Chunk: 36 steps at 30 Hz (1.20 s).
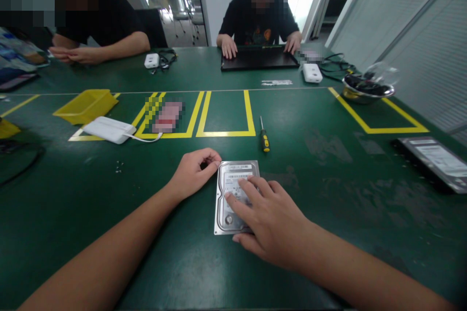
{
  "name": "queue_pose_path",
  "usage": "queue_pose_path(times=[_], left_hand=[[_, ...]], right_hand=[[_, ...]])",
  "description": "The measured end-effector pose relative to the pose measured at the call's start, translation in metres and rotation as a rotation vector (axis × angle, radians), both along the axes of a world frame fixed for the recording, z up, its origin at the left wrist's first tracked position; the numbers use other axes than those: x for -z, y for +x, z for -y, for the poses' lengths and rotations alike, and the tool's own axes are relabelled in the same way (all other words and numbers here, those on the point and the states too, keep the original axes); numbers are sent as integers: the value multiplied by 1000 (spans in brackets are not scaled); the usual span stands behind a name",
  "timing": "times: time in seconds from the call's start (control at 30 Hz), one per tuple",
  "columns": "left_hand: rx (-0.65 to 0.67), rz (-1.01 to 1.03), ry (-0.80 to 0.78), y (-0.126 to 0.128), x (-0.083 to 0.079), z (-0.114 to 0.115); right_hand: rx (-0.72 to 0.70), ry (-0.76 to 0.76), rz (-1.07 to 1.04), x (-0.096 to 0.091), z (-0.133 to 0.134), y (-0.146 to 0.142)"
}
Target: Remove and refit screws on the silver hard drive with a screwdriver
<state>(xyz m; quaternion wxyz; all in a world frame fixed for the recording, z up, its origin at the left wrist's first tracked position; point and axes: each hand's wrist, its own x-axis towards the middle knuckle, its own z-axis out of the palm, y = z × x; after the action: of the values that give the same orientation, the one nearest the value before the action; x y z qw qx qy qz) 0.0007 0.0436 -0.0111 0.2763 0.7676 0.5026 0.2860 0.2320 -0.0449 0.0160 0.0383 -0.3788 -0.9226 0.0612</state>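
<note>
A silver hard drive (223, 221) with a white label lies label up on the green table in front of me. My right hand (268, 214) rests over its right half, fingers spread across the label and thumb by the near edge. At the drive's far left corner, my left hand (195, 170) has its fingers curled, thumb and index tips pinched together; whatever is between them is hidden. Beyond the drive, to the right, lies a black-and-yellow screwdriver (265, 141), its shaft pointing away from me.
Tiny screws (118, 167) lie to the left. Farther off are a yellow bin (85, 107), a white power bank (109, 129) with a cable and a metal bowl (367, 92). Another drive (434, 160) sits at right. Across the table, one person's hands touch a black panel (259, 60); another person sits left.
</note>
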Motion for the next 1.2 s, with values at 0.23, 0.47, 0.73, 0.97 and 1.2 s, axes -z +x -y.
queue_pose_path(times=[0.23, 0.47, 0.73, 0.97, 1.2], left_hand=[[-2, -33, 43, 0, 0, 2], [0, -46, 67, 0, 1, 1], [7, -56, 58, 1, -1, 2], [4, -51, 54, 1, -2, 2], [4, -55, 53, 1, -1, 2]], right_hand=[[-4, -14, -2, 0, -2, 0], [-8, -30, 3, -1, -2, 0], [-8, -26, 9, -2, -1, 0], [-10, -26, 11, -4, -2, 0], [-13, -23, 13, -3, -2, 0]])
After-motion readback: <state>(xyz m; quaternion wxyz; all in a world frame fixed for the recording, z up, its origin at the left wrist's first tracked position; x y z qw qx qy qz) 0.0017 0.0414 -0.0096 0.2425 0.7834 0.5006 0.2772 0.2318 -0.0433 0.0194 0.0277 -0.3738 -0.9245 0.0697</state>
